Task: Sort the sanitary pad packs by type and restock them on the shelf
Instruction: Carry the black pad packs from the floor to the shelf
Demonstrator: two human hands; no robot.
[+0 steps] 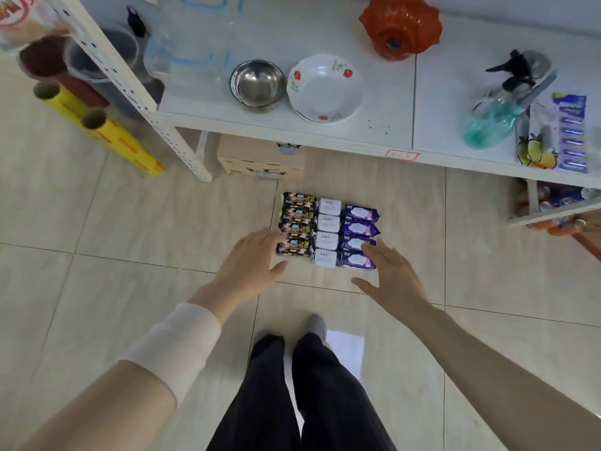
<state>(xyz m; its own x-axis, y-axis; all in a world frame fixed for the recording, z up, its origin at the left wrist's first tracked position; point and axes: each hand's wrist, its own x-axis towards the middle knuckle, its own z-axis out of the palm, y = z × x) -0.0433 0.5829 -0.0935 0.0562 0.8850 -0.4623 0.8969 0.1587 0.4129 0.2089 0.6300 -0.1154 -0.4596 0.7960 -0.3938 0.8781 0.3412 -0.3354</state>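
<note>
twelve pad packs are seen on the tiled floor [130, 222], laid in a tight block of three columns, four packs each, touching side to side. the dark patterned packs [295, 223] form the 9 o'clock column, the white packs [327, 232] the middle one, the purple packs [359, 236] the 3 o'clock column. the block lies just in front of the white shelf [325, 138], which is at its 12 o'clock.

the left hand [248, 266] is held at the block's 8 o'clock, fingers spread apart, fingertips at the nearest dark packs; contact cannot be told. the right hand [392, 276] is held at the block's 4 o'clock, fingers apart, overlapping the two nearest purple packs; nothing is clamped.

on the shelf, a steel bowl [258, 83] and a flowered white bowl [325, 89] are noted side by side at 12 o'clock, an orange dish [401, 26] at 1 o'clock, a spray bottle [497, 115] at 2 o'clock. yellow rolls [110, 131] are noted at 10 o'clock, beside the shelf post.
</note>
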